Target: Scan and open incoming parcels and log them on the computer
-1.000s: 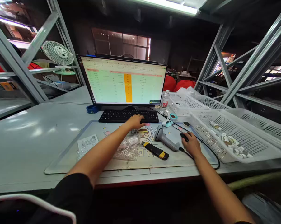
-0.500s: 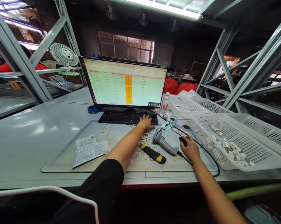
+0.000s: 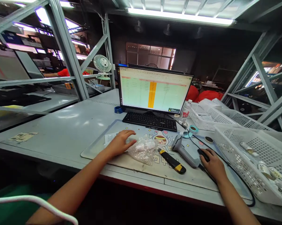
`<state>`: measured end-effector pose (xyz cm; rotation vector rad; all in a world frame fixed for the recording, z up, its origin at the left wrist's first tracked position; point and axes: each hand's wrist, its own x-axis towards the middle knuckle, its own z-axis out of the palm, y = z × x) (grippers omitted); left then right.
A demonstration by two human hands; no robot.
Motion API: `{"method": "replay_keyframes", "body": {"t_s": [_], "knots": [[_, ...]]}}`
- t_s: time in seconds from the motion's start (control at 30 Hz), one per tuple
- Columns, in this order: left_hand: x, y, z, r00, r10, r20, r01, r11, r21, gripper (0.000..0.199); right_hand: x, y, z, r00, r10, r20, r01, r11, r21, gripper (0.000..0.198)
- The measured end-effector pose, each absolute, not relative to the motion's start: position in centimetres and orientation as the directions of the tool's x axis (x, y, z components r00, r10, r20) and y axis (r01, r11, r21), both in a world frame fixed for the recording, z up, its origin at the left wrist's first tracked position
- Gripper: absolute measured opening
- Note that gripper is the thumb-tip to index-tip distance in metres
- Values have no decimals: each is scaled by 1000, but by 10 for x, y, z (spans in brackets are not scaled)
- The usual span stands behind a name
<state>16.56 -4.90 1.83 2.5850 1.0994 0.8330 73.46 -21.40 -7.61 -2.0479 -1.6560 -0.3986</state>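
Observation:
My left hand is above the desk mat, its thumb and fingers apart and nothing between them. Right beside its fingertips lies a crumpled piece of clear bubble wrap. Partly hidden behind that hand are white printed packets. My right hand rests on a black computer mouse, fingers curled over it. Between the two hands lie a black and yellow utility knife and a grey barcode scanner.
A monitor showing a spreadsheet stands behind a black keyboard. White perforated baskets line the right side, the nearest with small labelled bottles. Tape rolls and a plastic bottle are near them. Metal posts rise at left.
My left hand has left the keyboard and come back and left, beside the bubble wrap. My right hand stays on the mouse. The view has turned to the left.

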Motion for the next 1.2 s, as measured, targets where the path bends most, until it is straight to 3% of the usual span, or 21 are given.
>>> {"method": "replay_keyframes", "body": {"t_s": [0.13,0.3,0.53,0.63,0.73,0.8,0.9,0.97,1.03,1.1,1.13,1.2], "knots": [[98,-71,-24,428,861,274,809,-500,309,64,734,-215,-78,207,821,533,977,-144,-158,50],[90,-85,-45,396,909,126,869,-416,269,69,741,-214,-79,197,830,522,978,-130,-162,51],[102,-74,-19,330,940,90,913,-342,223,76,738,-213,-76,212,823,527,973,-129,-190,52],[109,-69,-2,324,943,73,919,-332,212,68,725,-214,-72,237,794,560,965,-128,-227,55],[108,-65,15,302,953,23,945,-303,126,58,710,-218,-55,272,790,550,950,-130,-283,58],[97,-62,25,280,958,69,954,-285,89,53,699,-221,-35,299,777,554,937,-128,-326,61],[74,-60,40,161,954,251,940,-226,255,44,666,-229,8,300,701,646,930,-66,-361,59],[71,-73,50,142,909,392,814,-332,476,47,625,-238,36,247,671,699,924,55,-379,54],[88,-103,57,202,846,492,594,-506,626,50,570,-252,56,145,719,679,855,255,-452,61],[122,-142,59,320,823,469,414,-567,712,48,510,-267,62,-22,830,558,630,445,-637,100],[142,-162,58,394,805,444,347,-578,739,47,482,-275,60,-114,885,451,467,449,-762,113],[178,-194,52,422,813,400,255,-530,808,47,438,-288,49,-203,943,262,172,298,-939,103]]}}
